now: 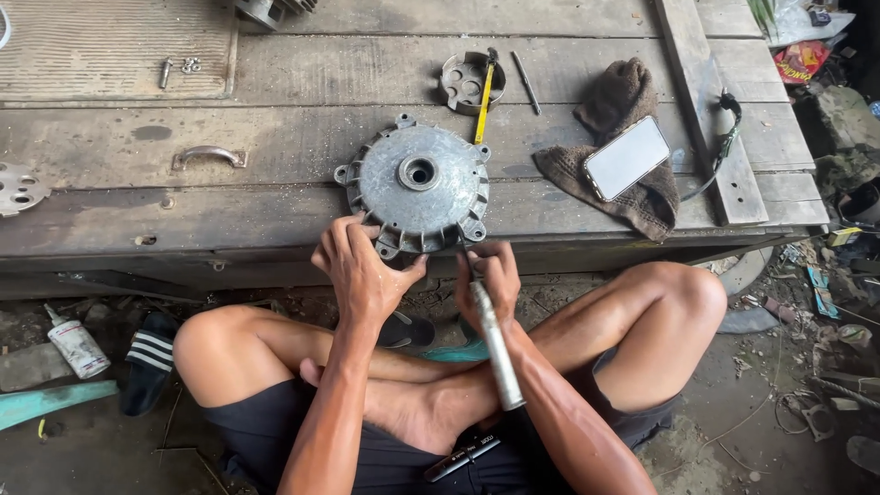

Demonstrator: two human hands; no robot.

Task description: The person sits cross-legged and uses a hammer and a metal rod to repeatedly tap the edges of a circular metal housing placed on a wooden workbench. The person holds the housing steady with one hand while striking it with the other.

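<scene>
Left hand (359,266) grips the near rim of the round grey metal hub (419,188), fingers curled over its edge. The hub lies flat at the front edge of the wooden bench (275,137). Right hand (490,280) is closed around a long metal tool (493,339), tip at the hub's rim.

Risk: the tip could skid off the rim toward the left fingers; the hub, partly overhanging, could tip off. Both forearms reach forward between the crossed legs, wrists bent down. A phone (627,157) rests on a brown rag (623,110).
</scene>
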